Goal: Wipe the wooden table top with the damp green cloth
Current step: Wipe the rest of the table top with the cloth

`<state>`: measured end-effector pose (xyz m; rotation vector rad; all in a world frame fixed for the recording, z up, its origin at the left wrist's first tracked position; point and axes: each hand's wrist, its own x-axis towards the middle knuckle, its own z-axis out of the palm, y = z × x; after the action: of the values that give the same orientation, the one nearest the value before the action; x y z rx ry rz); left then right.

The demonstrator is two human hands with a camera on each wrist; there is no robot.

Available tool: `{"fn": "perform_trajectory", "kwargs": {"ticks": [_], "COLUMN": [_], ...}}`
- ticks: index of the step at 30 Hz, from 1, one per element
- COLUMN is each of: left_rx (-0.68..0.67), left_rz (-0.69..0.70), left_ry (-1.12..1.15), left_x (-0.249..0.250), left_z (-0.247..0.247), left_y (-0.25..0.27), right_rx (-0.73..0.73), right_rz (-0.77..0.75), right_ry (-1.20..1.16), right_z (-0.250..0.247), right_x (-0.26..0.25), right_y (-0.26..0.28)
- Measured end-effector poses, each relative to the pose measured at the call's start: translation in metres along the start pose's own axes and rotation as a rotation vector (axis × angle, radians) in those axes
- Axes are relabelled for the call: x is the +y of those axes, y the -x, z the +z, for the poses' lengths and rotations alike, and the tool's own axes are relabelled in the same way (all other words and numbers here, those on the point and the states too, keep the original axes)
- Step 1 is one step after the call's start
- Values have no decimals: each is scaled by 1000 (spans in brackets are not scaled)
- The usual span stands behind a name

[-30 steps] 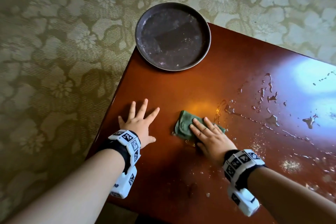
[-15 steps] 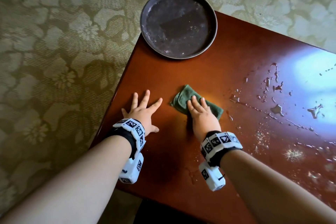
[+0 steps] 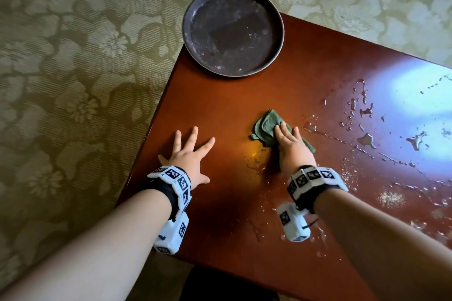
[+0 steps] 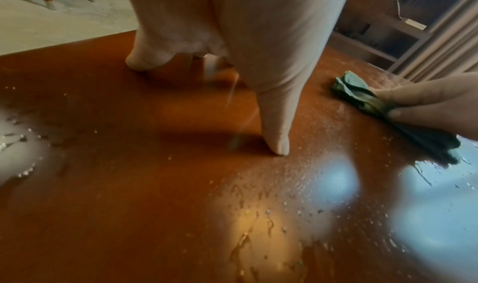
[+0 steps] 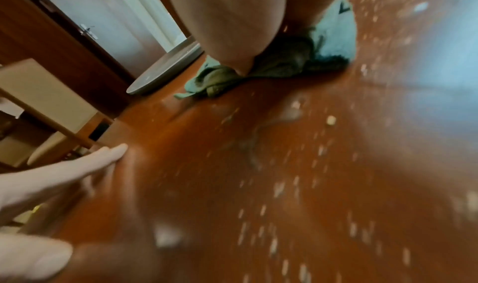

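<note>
The crumpled green cloth point(image 3: 266, 127) lies on the glossy reddish wooden table top point(image 3: 232, 105), near its middle. My right hand point(image 3: 291, 144) presses flat on the cloth with straight fingers, and the cloth point(image 4: 359, 95) bunches out beyond the fingertips. In the right wrist view the cloth point(image 5: 289, 62) sits under my palm. My left hand point(image 3: 190, 154) lies flat on the wood with fingers spread, to the left of the cloth and holding nothing. Water drops and streaks point(image 3: 364, 139) cover the table right of the cloth.
A round dark metal tray point(image 3: 232, 30) sits at the table's far left corner, partly over the edge. The left table edge point(image 3: 149, 129) runs close to my left hand. Patterned olive carpet point(image 3: 73, 80) surrounds the table. Pale crumbs point(image 3: 390, 198) lie at the right.
My right hand has pushed the cloth away from me and toward the tray, then slightly right toward the water. The left hand has stayed flat in place.
</note>
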<state>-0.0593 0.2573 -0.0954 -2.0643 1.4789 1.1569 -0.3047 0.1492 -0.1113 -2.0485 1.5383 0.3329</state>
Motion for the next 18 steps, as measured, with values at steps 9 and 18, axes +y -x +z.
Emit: {"fn": "perform_trajectory", "kwargs": {"ticks": [9,18], "left_rx": [9,7], "left_rz": [7,-10], "left_ry": [2,-10], "left_x": [0,-34], "left_z": [2,14], "left_y": [3,23], "right_rx": [-265,125], "right_rz": [-310,-245], "right_ry": [155,-386], "right_z": [55,5], "right_x": [-33,-21], "right_y": [88,67]}}
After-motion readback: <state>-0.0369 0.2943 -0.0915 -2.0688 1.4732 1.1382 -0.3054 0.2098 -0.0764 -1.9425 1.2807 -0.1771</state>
